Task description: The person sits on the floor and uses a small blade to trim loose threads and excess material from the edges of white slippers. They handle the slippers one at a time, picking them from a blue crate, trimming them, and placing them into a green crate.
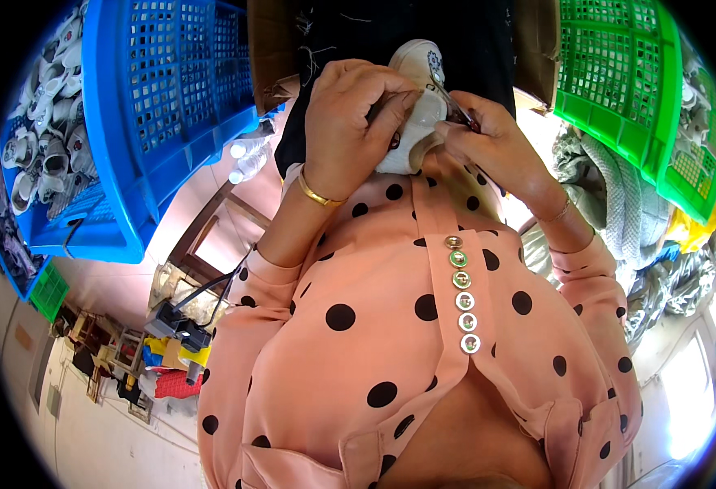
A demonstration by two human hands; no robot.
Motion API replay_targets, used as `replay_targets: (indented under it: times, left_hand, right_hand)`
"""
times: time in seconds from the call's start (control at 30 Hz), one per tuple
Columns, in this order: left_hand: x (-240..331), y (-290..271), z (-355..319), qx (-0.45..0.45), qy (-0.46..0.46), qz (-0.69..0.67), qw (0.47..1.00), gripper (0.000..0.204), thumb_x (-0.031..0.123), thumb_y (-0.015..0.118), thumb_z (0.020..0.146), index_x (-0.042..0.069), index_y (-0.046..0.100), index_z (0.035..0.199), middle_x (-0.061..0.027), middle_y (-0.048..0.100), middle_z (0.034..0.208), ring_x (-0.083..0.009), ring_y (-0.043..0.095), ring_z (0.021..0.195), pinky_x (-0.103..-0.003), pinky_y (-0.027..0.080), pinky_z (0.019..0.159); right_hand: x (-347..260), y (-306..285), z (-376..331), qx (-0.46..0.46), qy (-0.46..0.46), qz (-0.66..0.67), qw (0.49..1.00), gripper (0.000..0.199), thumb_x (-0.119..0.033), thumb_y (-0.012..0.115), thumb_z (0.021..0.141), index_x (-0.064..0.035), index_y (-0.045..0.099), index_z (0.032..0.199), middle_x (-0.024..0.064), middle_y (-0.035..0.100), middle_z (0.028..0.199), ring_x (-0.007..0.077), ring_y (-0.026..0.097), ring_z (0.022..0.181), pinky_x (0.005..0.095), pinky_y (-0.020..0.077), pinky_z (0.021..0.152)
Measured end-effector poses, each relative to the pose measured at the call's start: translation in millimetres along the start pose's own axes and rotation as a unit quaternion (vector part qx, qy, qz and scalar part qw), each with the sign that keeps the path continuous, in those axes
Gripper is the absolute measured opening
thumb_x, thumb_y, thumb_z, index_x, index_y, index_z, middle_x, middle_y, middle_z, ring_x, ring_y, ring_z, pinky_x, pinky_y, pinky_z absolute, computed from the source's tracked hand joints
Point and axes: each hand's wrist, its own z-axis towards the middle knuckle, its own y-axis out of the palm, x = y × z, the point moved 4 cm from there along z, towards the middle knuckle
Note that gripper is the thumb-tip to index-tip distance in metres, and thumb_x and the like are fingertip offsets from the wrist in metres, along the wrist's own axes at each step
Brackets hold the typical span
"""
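Note:
A small white shoe [417,63] with a dark blue pattern near its toe lies over my lap, toe pointing away from me. My left hand [350,122] is closed at the left side of the shoe, thumb and fingers pinched along its opening. In my right hand [500,147] is a pair of small scissors [461,112] with thin metal blades and a dark red part at the grip. The blades reach over the right side of the shoe's upper. My right fingers hide most of the handles, and a thread between the left fingertips cannot be made out.
A blue plastic crate [122,204] stands at the left, with many small white and grey shoes [52,155] beyond its wall. At the right is a green plastic crate [619,138]. Cardboard [535,49] flanks my lap, and grey cloth [610,187] is heaped at the right.

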Motion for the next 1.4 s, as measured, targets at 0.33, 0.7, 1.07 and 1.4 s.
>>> replay_targets:
  times: [0.33,0.7,1.07,1.4]
  left_hand:
    - [15.2,-0.9,-11.9,-0.022,-0.058,-0.046,0.997,0.023,0.007,0.078,0.072,0.009,0.070,0.093,-0.0048,0.066,0.102,-0.0211,0.060,0.099,-0.030,0.048,0.083]
    - [4.8,3.3,-16.3,-0.007,-0.111,-0.104,0.988,0.010,0.009,0.074,0.079,0.006,0.068,0.087,-0.0046,0.066,0.092,-0.0172,0.059,0.088,-0.027,0.049,0.073]
    - [10.2,-16.9,-12.9,0.005,-0.082,-0.072,0.994,0.012,0.012,0.071,0.082,0.009,0.068,0.093,-0.0042,0.068,0.091,-0.0163,0.061,0.084,-0.028,0.049,0.073]
    - [22.9,-8.1,-8.6,0.005,0.171,0.176,0.969,0.013,0.012,0.071,0.077,0.011,0.066,0.089,-0.0044,0.065,0.090,-0.0250,0.058,0.090,-0.036,0.046,0.082]
  right_hand:
    - [-4.6,-4.3,4.6,-0.023,0.010,-0.025,0.999,0.019,-0.014,0.052,0.095,0.0015,0.058,0.086,0.0005,0.052,0.059,0.0043,0.045,0.053,0.0204,0.0379,0.052]
    - [7.3,0.0,16.7,-0.010,-0.045,0.008,0.999,0.022,-0.016,0.052,0.094,0.0026,0.059,0.086,-0.0002,0.051,0.057,0.0039,0.042,0.050,0.0201,0.0353,0.049]
    - [7.1,-1.0,14.3,-0.012,-0.029,0.030,0.999,0.026,-0.018,0.051,0.096,0.0020,0.061,0.082,-0.0013,0.047,0.055,0.0034,0.037,0.049,0.0204,0.0318,0.048]
    - [-1.2,5.0,16.2,-0.008,-0.029,0.004,1.000,0.027,-0.017,0.052,0.095,0.0026,0.062,0.081,-0.0002,0.049,0.055,0.0042,0.040,0.050,0.0207,0.0329,0.049]
